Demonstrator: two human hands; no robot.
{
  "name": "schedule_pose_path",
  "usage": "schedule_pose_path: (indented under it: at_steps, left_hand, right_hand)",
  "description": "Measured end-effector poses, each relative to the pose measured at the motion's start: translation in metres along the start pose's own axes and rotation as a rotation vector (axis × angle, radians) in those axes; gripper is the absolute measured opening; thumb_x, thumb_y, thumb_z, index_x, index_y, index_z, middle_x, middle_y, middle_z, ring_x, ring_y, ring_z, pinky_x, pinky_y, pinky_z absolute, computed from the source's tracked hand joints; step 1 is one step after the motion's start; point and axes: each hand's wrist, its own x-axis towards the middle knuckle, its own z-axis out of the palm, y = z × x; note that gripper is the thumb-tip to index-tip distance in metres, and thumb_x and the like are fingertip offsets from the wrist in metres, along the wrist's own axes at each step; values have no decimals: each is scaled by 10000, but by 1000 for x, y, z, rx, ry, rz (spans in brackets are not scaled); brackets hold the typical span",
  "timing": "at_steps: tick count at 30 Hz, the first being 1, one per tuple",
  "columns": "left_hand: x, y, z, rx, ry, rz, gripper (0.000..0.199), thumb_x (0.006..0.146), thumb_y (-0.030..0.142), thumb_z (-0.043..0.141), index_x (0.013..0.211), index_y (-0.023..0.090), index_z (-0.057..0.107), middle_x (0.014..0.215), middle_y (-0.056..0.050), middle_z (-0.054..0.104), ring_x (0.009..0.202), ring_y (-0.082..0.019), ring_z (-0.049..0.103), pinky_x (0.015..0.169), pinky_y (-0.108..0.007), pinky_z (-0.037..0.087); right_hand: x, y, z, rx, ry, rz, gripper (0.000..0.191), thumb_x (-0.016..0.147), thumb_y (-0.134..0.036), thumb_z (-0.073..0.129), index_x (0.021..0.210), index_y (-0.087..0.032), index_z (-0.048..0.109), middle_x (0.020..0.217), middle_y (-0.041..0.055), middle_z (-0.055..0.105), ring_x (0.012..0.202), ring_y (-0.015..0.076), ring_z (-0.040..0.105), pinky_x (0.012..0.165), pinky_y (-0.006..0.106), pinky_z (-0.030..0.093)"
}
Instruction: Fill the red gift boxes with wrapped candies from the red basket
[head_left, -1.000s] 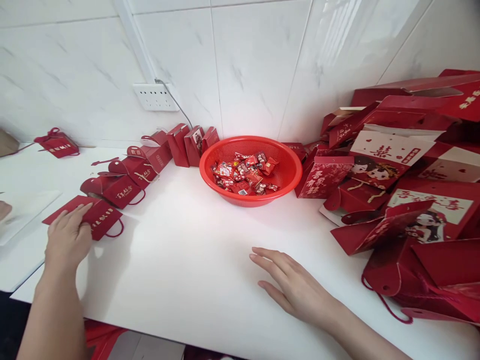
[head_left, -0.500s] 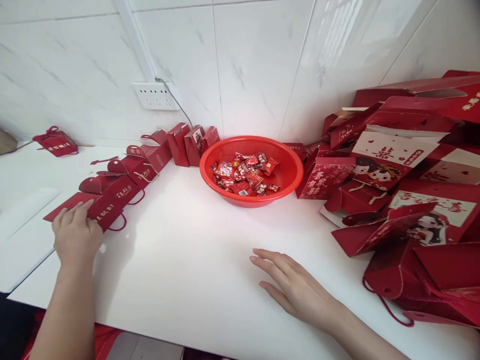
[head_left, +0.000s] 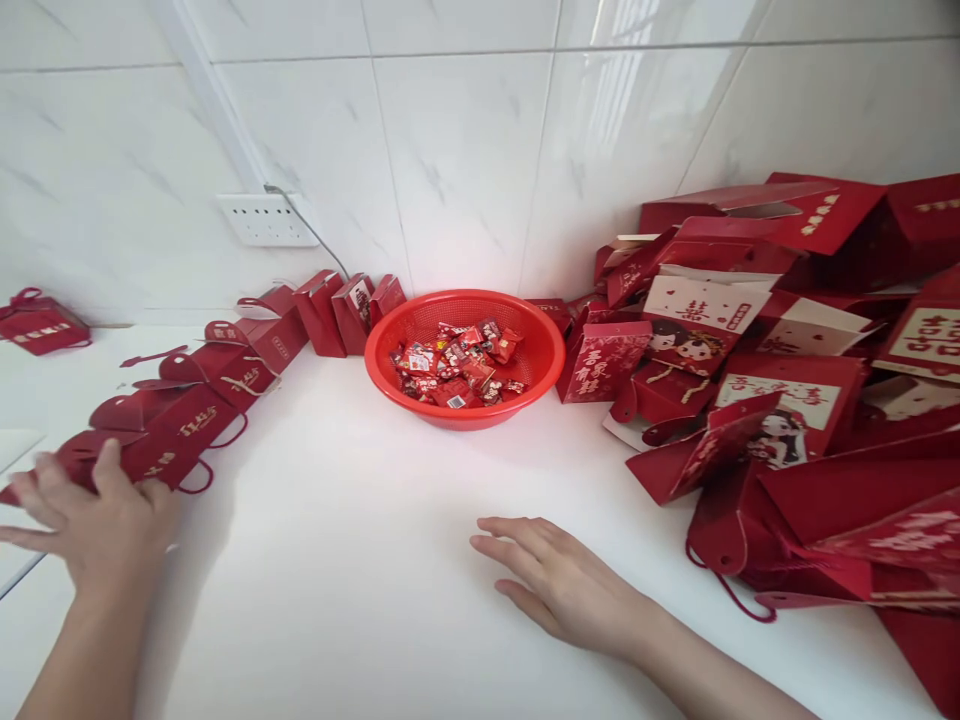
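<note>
On the left, my left hand (head_left: 112, 525) has its fingers spread over the near end of a row of red gift boxes (head_left: 176, 430). Its fingertips overlap the nearest box; whether they touch it I cannot tell. My right hand (head_left: 559, 580) is open above the white table (head_left: 360, 560), palm down and holding nothing. Beyond it, against the wall, stands a red plastic basket (head_left: 465, 415) with wrapped candies (head_left: 465, 365) inside. Red cords hang from the sides of some boxes in the row.
A large heap of red wedding boxes (head_left: 795, 400) covers the right side. Several upright boxes (head_left: 349, 315) stand left of the basket. Another box (head_left: 45, 322) sits at the far left. A cable runs from the wall socket (head_left: 268, 220) down behind the boxes.
My left hand has spread its fingers and lifted off the nearest box's end, which it covered before. My right hand stays open, nearly unmoved. The view has swung to the right.
</note>
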Motion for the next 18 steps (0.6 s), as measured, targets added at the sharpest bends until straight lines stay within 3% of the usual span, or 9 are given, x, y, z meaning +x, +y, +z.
schedule_pose_path:
  at_steps: [2,4,6,8,11,13,16,18]
  left_hand:
    - [-5,14,2,14,107,98,784,820,249,621,1521,282,271,1656,-122,63,1475,-495,89,1026,-850,82]
    - [-13,34,8,-22,152,279,834,801,264,660,1526,345,254,1656,-75,102,1471,-469,163,1078,-803,116]
    - [-27,65,16,-106,116,517,842,789,262,698,1506,409,282,1646,-31,162,1437,-437,290,1108,-738,222]
    - [-47,106,23,-262,36,742,828,799,197,699,1506,385,310,1624,-59,220,1394,-381,391,1125,-610,344]
    - [-76,180,26,-490,-259,1073,684,880,135,582,1501,307,351,1573,-106,333,1373,-290,444,1189,-493,310]
    - [-87,229,27,-599,-498,1222,583,927,155,512,1481,291,389,1573,-89,357,1397,-273,423,1200,-491,289]
    - [-90,289,30,-710,-820,1290,519,969,280,478,1482,302,400,1580,-54,363,1405,-259,422,1179,-471,335]
    - [-88,314,34,-734,-946,1297,527,992,347,448,1510,319,354,1582,-34,360,1447,-249,363,1207,-494,278]
  right_hand:
    - [2,3,-1,-13,24,-12,392,985,-225,488,1375,-181,488,1389,123,573,1208,230,596,989,416,535]
    - [3,8,-4,-40,68,-23,358,984,-227,494,1336,-167,519,1362,126,593,1192,232,602,976,409,536]
    - [3,12,-10,-79,139,-34,308,980,-220,503,1277,-158,559,1337,127,609,1182,236,604,973,408,530]
    - [4,15,-22,-116,221,-28,259,978,-217,512,1217,-160,594,1322,124,618,1183,237,599,980,404,518]
    - [10,16,-50,-173,324,3,219,979,-226,522,1164,-166,622,1306,121,628,1178,232,593,984,401,506]
    - [18,13,-75,-231,346,-9,208,978,-231,526,1141,-161,635,1304,124,630,1190,239,586,984,411,503]
    - [28,9,-123,-346,407,-7,198,968,-215,532,1114,-167,658,1320,128,623,1215,263,575,997,462,495]
    - [23,7,-158,-423,549,86,215,950,-175,542,1122,-175,671,1333,134,613,1222,268,578,1006,479,494]
